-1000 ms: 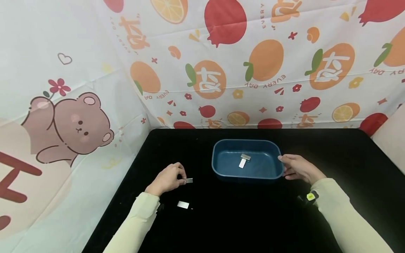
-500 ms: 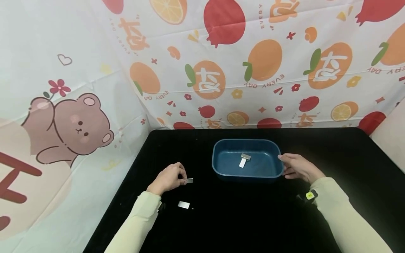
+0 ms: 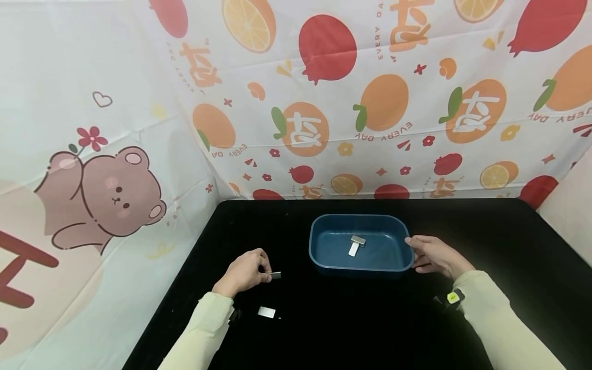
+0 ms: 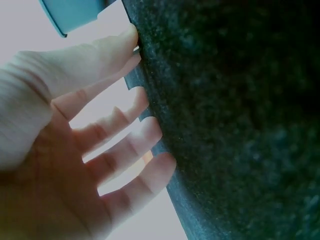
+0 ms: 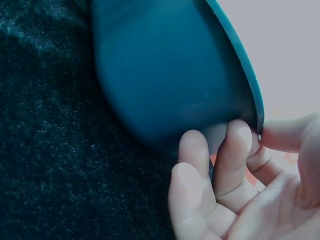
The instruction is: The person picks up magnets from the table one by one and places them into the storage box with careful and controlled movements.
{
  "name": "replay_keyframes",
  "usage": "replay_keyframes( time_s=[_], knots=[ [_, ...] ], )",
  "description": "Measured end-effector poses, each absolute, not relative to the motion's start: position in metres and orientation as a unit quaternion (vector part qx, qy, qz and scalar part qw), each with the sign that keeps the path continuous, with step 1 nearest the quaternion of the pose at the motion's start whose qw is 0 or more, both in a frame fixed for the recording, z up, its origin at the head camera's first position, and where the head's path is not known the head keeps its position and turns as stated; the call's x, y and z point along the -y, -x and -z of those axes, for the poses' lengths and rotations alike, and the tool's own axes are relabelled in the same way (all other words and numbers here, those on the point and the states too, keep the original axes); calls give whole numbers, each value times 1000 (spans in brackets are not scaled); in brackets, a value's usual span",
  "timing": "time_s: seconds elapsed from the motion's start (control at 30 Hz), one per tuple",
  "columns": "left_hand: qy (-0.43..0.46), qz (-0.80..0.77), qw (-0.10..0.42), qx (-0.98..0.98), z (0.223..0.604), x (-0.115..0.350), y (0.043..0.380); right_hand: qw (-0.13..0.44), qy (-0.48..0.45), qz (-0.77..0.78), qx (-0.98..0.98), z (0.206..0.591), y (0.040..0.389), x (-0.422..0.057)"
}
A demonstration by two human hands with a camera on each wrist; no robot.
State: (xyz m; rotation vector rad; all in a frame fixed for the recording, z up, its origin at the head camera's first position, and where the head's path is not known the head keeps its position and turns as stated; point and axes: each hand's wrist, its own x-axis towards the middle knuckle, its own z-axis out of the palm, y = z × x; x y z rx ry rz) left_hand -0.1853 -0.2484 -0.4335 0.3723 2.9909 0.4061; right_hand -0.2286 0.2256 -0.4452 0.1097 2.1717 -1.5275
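Note:
In the head view my left hand (image 3: 245, 270) pinches a small silver rectangular piece (image 3: 276, 275) between thumb and index finger, low over the black table. The left wrist view shows this piece (image 4: 114, 16) sticking out past the thumb tip, while the other fingers are spread and slightly bent. My right hand (image 3: 438, 254) grips the right end of a blue plastic box (image 3: 328, 254). Seen from the right wrist, the thumb is at the rim (image 5: 247, 65) and fingers lie against the outer wall. Inside the box, a silver-gold block (image 3: 358, 240) touches a flat silver piece (image 3: 353, 250).
Another flat silver rectangle (image 3: 266, 312) lies on the black table (image 3: 351, 324), nearer than my left hand, with a tiny light speck (image 3: 279, 318) beside it. A fruit-printed cloth (image 3: 384, 103) hangs behind the table, and a bear-printed cloth (image 3: 115, 192) hangs on the left.
The head view has tilted up a little, so everything sits lower in it. Both hands keep their holds, and the box and small pieces stay in place.

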Motion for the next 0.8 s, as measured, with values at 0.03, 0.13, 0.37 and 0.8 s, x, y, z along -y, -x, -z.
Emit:
replay_keyframes(
  time_s=[0.03, 0.13, 0.37, 0.8],
  knots=[
    [-121, -134, 51, -982, 434, 249, 185, 239, -43, 558, -793, 446, 228, -225],
    [-118, -138, 51, -982, 436, 249, 184, 236, -42, 557, -795, 448, 228, -225],
    [-111, -146, 52, -982, 435, 249, 184, 238, -38, 559, -793, 448, 228, -225],
    [-131, -145, 49, -979, 433, 251, 183, 246, -36, 555, -794, 446, 228, -225]
  ],
)
